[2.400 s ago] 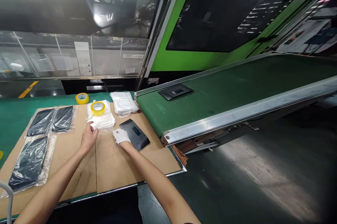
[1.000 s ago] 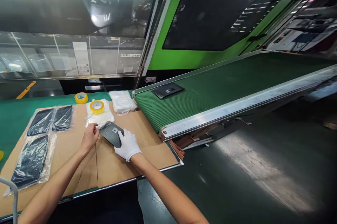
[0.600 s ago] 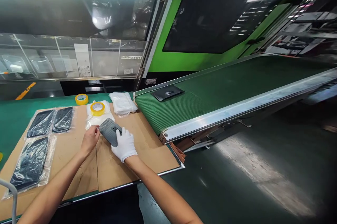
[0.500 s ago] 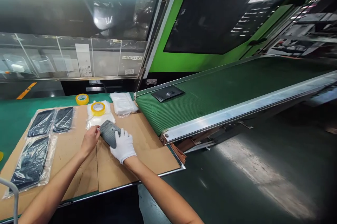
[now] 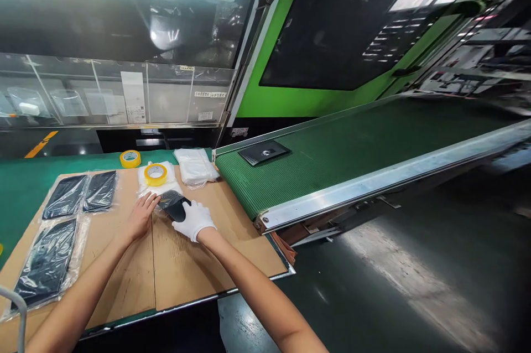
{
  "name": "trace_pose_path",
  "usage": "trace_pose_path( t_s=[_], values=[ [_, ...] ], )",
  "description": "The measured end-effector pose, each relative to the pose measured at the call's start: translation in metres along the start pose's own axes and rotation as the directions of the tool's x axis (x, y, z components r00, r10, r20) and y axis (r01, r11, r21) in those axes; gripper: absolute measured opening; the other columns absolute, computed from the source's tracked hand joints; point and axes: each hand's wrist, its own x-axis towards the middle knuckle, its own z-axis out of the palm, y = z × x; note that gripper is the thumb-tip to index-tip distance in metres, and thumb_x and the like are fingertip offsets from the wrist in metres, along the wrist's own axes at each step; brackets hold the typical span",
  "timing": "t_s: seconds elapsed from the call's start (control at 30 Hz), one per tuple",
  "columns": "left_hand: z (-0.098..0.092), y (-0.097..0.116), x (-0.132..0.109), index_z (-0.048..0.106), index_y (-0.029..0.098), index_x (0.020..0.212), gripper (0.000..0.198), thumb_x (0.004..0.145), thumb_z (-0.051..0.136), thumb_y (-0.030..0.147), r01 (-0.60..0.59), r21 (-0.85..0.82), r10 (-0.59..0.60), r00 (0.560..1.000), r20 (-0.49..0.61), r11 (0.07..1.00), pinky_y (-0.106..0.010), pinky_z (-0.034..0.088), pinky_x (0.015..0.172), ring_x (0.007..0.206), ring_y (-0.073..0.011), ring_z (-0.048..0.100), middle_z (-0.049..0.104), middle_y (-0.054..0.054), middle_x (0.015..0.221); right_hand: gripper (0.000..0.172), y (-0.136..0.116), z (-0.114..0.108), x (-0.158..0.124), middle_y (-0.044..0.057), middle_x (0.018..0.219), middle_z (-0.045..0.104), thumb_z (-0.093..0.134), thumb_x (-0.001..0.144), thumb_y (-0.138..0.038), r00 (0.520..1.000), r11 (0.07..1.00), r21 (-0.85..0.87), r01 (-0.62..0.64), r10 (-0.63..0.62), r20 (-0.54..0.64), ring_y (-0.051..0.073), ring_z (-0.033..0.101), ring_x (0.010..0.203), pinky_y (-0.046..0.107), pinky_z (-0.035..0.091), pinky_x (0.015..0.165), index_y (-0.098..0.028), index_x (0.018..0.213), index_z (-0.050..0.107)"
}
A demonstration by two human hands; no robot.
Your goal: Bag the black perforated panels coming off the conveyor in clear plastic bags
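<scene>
My right hand [image 5: 194, 221], in a white glove, grips the near right end of a dark flat panel [image 5: 179, 211]. A clear plastic bag [image 5: 162, 208] covers the panel's far left part. My bare left hand [image 5: 143, 216] is at the bag's left edge, its fingers close together on it; the fingertips are partly hidden. Just behind the hands, a roll of yellow tape [image 5: 156, 175] rests on a stack of clear bags [image 5: 143, 190]. Several bagged dark panels [image 5: 45, 259] lie on the cardboard [image 5: 120, 281] to the left.
At the right, a green conveyor belt [image 5: 332, 159] with a metal side rail [image 5: 352, 192] carries another black panel [image 5: 264, 151]. A second tape roll [image 5: 130, 159] and another bag stack [image 5: 194, 166] sit at the back. Clear holders [image 5: 168, 93] line the rear; a grey curved bar [image 5: 21, 314] stands front left.
The panel has tipped and now shows a darker, smoother face, with plastic over its far left part. My left fingers have straightened from a pinch at its corner. My right hand still grips it.
</scene>
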Motion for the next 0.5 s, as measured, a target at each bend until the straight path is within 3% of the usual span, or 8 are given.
trace_pose_path(
  t_s=[0.1,0.23,0.27,0.33,0.4,0.47,0.5],
  values=[
    [0.018,-0.008,0.009,0.045,0.017,0.154,0.073,0.084,0.040,-0.001,-0.022,0.027,0.021,0.999,0.026,0.999,-0.058,0.038,0.122,0.152,-0.0295,0.038,0.053,-0.015,0.155,0.064,-0.007,-0.009,0.002,0.020,0.123,0.070,0.070,0.075,-0.058,0.999,0.998,-0.048,0.027,-0.025,0.047,0.038,0.066,0.114,0.047,0.050,0.096,-0.018,0.125,0.070],
    [0.028,0.000,0.025,0.056,0.016,0.145,0.060,0.089,0.040,0.002,-0.097,-0.077,0.099,0.995,0.020,0.992,-0.053,0.045,0.119,0.144,-0.0260,0.051,0.060,-0.015,0.149,0.070,-0.007,-0.015,0.009,0.021,0.122,0.071,0.072,0.074,-0.064,0.991,0.995,-0.042,0.092,-0.087,0.106,0.040,0.068,0.111,0.051,0.052,0.096,-0.016,0.125,0.071],
    [0.027,0.003,0.028,0.058,0.017,0.143,0.058,0.090,0.040,0.003,-0.098,-0.123,0.099,0.995,-0.001,0.988,-0.053,0.046,0.118,0.141,-0.0252,0.054,0.062,-0.014,0.147,0.068,-0.003,-0.015,0.012,0.020,0.121,0.071,0.071,0.076,-0.066,0.990,0.992,0.028,0.124,-0.126,0.069,0.039,0.068,0.110,0.050,0.053,0.096,-0.017,0.124,0.072],
    [0.018,0.008,0.033,0.060,0.020,0.141,0.058,0.090,0.040,0.004,-0.083,-0.201,0.075,0.996,-0.046,0.976,-0.052,0.048,0.116,0.136,-0.0237,0.059,0.064,-0.013,0.145,0.059,0.012,-0.015,0.019,0.016,0.122,0.072,0.063,0.085,-0.064,0.980,0.945,0.272,0.181,-0.150,-0.133,0.034,0.068,0.114,0.047,0.052,0.100,-0.020,0.123,0.071],
    [0.002,0.014,0.038,0.062,0.022,0.140,0.056,0.090,0.042,0.007,-0.033,-0.285,0.010,0.997,-0.080,0.958,-0.051,0.049,0.115,0.132,-0.0232,0.062,0.067,-0.012,0.141,0.048,0.031,-0.015,0.024,0.014,0.126,0.071,0.051,0.096,-0.053,0.923,0.807,0.543,0.230,-0.004,-0.385,0.028,0.065,0.120,0.045,0.051,0.106,-0.020,0.126,0.068],
    [-0.020,0.020,0.043,0.066,0.023,0.137,0.051,0.091,0.044,0.013,0.053,-0.390,-0.098,0.990,-0.097,0.919,-0.049,0.050,0.114,0.129,-0.0240,0.064,0.070,-0.010,0.137,0.045,0.048,-0.015,0.025,0.016,0.129,0.070,0.045,0.098,-0.045,0.848,0.678,0.688,0.258,0.183,-0.497,0.027,0.064,0.122,0.046,0.050,0.108,-0.017,0.127,0.066],
    [-0.032,0.024,0.046,0.068,0.022,0.134,0.047,0.092,0.046,0.017,0.104,-0.453,-0.168,0.980,-0.103,0.885,-0.049,0.050,0.114,0.128,-0.0254,0.065,0.072,-0.009,0.134,0.045,0.054,-0.015,0.024,0.016,0.129,0.070,0.047,0.097,-0.043,0.831,0.647,0.710,0.277,0.210,-0.515,0.027,0.064,0.122,0.047,0.050,0.109,-0.016,0.127,0.066]
  ],
)
